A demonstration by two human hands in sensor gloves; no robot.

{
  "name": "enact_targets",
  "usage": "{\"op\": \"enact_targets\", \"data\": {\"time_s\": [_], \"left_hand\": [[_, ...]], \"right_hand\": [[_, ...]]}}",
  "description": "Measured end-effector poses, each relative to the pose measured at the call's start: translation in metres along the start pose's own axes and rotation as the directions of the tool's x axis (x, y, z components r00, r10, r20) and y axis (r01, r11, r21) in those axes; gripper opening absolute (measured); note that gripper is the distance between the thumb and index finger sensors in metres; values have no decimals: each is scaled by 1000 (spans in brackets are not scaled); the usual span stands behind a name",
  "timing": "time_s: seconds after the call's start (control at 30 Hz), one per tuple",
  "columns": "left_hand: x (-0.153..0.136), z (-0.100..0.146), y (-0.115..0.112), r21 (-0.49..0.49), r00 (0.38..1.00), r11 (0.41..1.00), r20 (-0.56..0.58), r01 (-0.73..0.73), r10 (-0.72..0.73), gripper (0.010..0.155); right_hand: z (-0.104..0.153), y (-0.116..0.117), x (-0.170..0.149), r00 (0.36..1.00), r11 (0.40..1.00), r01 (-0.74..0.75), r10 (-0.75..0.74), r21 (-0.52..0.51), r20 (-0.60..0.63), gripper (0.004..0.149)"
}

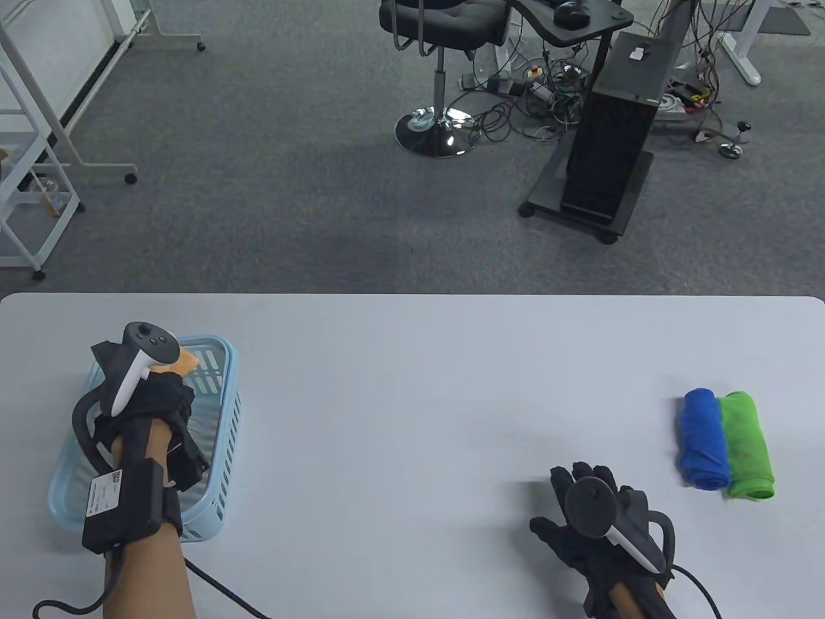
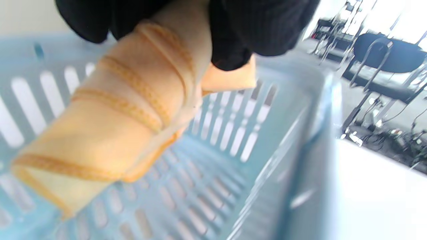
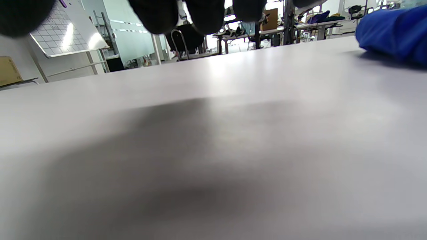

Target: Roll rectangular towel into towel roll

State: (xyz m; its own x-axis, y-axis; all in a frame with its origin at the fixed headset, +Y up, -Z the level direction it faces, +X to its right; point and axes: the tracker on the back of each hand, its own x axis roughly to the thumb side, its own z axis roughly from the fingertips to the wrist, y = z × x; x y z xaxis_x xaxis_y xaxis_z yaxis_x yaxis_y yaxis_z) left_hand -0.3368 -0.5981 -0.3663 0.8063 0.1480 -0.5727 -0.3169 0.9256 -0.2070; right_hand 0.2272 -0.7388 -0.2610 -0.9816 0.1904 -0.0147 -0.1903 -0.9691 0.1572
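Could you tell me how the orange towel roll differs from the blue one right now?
The orange towel roll is held by the left hand over the light blue basket; the blue towel roll lies on the table, touching a green towel roll, with no hand on it. The orange shows stitched hems; the blue looks plain. Both are rolled up.

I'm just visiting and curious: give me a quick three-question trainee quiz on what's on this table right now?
1. True or false: the left hand holds an orange towel over the light blue basket.
2. Which rolled towel lies nearer the right hand: A) blue towel roll, B) green towel roll?
3. Fill in: the right hand's grip holds ____.

Key: 1 true; 2 A; 3 nothing.
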Motion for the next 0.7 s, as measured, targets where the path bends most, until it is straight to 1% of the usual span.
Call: {"op": "enact_targets", "data": {"time_s": [0.03,0.17,0.27,0.33,0.37,0.4,0.43,0.47,0.5,0.53,0.57,0.63,0.67,0.7], "left_hand": [[4,8,5,28,1000,1000,16,4,-5,60],[35,59,25,184,985,982,151,51,-79,61],[62,98,32,270,956,963,279,10,-88,60],[84,127,33,289,916,957,387,-13,-104,60],[94,140,32,280,892,960,440,-26,-104,60],[107,155,29,260,854,964,511,-52,-92,58],[115,164,25,242,827,968,557,-71,-79,57],[127,176,17,201,779,975,625,-97,-52,57],[133,182,9,165,748,981,663,-104,-32,56],[141,189,-5,109,708,987,706,-115,4,56],[147,192,-16,76,684,989,729,-123,29,56],[159,195,-55,0,637,993,767,-119,76,55],[162,195,-69,-30,629,994,772,-108,91,56],[165,191,-92,-105,617,991,775,-87,137,55]], "right_hand": [[0,0,0,1000,1000,3,-3,-1,1,91],[0,-2,3,1000,1000,11,-11,-2,15,91],[0,-1,4,1000,1000,16,-16,2,20,91],[0,-1,4,1000,1000,15,-15,4,22,91],[0,0,4,1000,1000,14,-14,4,23,91],[0,0,4,1000,1000,16,-16,6,24,91],[-1,0,4,1000,1000,16,-17,7,24,91],[-1,0,4,1000,1000,15,-15,8,23,91],[0,0,4,1000,1000,13,-13,9,22,91],[0,1,4,1000,1000,9,-10,11,23,91],[0,1,4,1000,1000,8,-8,11,23,91],[1,0,4,1000,1000,7,-8,9,25,91],[1,0,4,1000,1000,8,-8,9,26,90],[1,0,4,1000,1000,11,-11,7,27,90]]}}
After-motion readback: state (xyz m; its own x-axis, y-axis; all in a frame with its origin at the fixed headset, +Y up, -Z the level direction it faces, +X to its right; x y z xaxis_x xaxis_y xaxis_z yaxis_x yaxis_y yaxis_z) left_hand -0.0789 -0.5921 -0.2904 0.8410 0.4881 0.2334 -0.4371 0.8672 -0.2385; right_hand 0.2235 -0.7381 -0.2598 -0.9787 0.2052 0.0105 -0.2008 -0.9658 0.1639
